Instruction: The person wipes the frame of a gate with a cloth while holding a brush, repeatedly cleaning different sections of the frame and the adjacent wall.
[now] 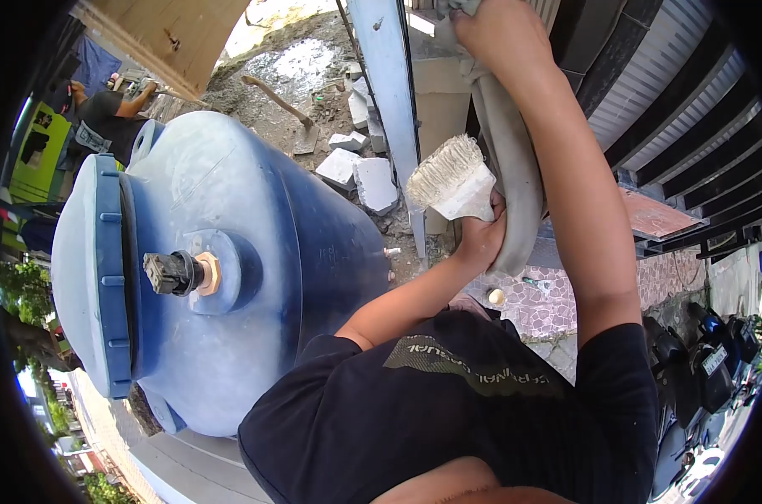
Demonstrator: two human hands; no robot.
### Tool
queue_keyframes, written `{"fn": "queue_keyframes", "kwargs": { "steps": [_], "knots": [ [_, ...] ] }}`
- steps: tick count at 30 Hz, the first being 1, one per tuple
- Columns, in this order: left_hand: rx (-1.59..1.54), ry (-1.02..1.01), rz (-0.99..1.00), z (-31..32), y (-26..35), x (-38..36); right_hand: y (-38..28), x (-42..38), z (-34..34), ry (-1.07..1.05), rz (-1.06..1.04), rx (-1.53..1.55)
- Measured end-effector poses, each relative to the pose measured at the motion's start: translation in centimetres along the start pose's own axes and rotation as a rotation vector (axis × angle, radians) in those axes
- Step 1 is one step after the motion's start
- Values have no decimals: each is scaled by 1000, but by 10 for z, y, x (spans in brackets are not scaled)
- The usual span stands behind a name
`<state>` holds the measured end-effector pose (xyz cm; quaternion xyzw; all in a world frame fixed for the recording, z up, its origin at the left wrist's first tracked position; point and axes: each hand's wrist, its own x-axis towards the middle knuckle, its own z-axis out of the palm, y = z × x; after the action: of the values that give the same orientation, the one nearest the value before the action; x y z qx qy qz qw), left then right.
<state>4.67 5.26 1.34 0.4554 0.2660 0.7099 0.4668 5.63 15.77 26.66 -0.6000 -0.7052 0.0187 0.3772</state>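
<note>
My left hand [484, 239] is closed at the base of a wide brush [454, 179] with pale, rough bristles, which point up and to the left. Right beside that hand hangs a long, smooth grey length of material [520, 172], curving down past it; whether the hand also touches it is unclear. Higher up, at the top edge, my right hand [494, 34] has its fingers wrapped round the bunched upper part of the grey material. A pale blue upright post [387, 84] stands just left of the brush.
A big blue tank [230, 185] with a fitting [179, 273] fills the left. Broken blocks [375, 185] and a hoe [280, 105] lie behind it. Another person [108, 118] is at the upper left. Black bars [692, 134] and motorcycles [692, 370] are at the right.
</note>
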Motion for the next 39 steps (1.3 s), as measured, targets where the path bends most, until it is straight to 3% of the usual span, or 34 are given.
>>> {"fn": "queue_keyframes", "kwargs": {
  "steps": [3, 5, 8, 11, 14, 18, 23, 25, 29, 31, 32, 34, 35, 39],
  "knots": [
    [13, 112, -31, 16, 17, 19, 1, 27, 31, 62, -56, -92],
    [-128, 225, -194, 31, 42, 34, 11, 66, 61, -369, 47, -174],
    [-83, 203, -96, 20, 28, 45, 12, 74, 78, -514, -147, -319],
    [-10, 224, -102, 17, 31, 46, 33, 92, 113, -571, -255, -431],
    [65, 230, -99, 15, 33, 42, 28, 86, 100, -638, -284, -427],
    [91, 157, -48, 10, 26, 37, 35, 88, 103, -638, -349, -465],
    [230, 70, 2, -2, 16, 14, -16, 43, -3, -721, -196, -563],
    [350, -25, 37, -5, 21, 6, -20, 43, -6, -706, -176, -584],
    [303, 30, 49, -3, 24, 13, -23, 54, 4, -690, -228, -734],
    [369, 27, 135, -1, 31, 19, -30, 56, 9, -648, -2, -683],
    [369, 33, 136, 0, 34, 24, -28, 60, 18, -651, -7, -684],
    [305, 141, 26, 0, 36, 35, -19, 62, 41, -393, 176, -274],
    [232, 163, -1, 0, 35, 41, -10, 57, 45, -415, -18, -318],
    [258, 191, 22, -7, 34, 51, 31, 72, 95, -450, -169, -273]
  ]
}}
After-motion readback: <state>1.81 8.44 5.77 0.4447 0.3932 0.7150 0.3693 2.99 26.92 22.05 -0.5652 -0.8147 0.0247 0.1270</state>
